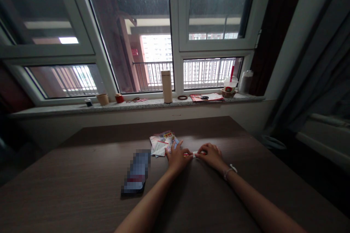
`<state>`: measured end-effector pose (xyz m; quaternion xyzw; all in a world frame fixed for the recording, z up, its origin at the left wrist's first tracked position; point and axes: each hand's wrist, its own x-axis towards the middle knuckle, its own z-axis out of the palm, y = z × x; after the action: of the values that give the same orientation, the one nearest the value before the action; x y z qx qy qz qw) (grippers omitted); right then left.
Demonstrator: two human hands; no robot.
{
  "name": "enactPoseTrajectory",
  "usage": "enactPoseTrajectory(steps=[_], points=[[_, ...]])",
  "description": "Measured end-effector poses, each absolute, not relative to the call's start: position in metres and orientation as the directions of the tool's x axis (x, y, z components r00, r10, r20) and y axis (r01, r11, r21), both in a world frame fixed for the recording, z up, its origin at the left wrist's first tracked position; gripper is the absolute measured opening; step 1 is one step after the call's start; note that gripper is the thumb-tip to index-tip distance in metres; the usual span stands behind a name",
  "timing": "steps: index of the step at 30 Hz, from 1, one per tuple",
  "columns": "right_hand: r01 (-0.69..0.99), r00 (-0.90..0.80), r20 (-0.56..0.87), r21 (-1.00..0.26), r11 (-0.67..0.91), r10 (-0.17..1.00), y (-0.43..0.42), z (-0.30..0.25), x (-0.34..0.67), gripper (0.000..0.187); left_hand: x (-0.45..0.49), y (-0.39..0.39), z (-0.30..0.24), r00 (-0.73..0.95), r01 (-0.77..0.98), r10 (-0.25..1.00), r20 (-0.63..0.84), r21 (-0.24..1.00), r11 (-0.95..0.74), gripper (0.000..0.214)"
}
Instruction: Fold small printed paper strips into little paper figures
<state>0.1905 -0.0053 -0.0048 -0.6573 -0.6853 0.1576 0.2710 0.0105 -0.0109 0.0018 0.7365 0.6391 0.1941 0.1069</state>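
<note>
My left hand [177, 157] pinches the left end of a small white strip with red on it [194, 154], which looks like folded paper. Its other fingers are spread toward a loose stack of printed paper sheets [160, 146], partly covering the stack's right side. At the strip's other end, the thumb and fingertips of my right hand [212, 155] are closed on it. Both hands rest low over the brown table [90, 167]. The strip's ends are hidden by my fingers.
A pixelated phone-like device [136, 173] lies left of my left forearm. Beyond the table, the windowsill [131, 106] bears a tan thermos [166, 87], a paper cup [103, 99], scissors [203, 97] on red-and-white paper, a drink cup with a red straw [230, 83] and a bottle [245, 82].
</note>
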Motion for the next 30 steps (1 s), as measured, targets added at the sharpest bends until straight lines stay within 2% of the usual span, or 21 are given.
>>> enactPoseTrajectory(steps=[5,17,30], points=[[0.827,0.021,0.183,-0.555,0.086,0.983,-0.006,-0.005,0.187,0.022,0.012,-0.013,0.007,0.101,0.898,0.986,0.13,0.414,-0.147,0.018],[0.82,0.055,0.13,-0.571,0.03,0.99,-0.005,-0.001,0.182,0.021,0.017,-0.014,0.007,0.08,0.897,0.99,0.118,0.425,-0.123,0.019],[0.825,0.034,0.059,-0.564,0.006,0.998,-0.003,0.005,0.188,0.016,0.003,-0.005,0.013,0.122,0.897,0.992,-0.039,0.432,-0.094,0.02]])
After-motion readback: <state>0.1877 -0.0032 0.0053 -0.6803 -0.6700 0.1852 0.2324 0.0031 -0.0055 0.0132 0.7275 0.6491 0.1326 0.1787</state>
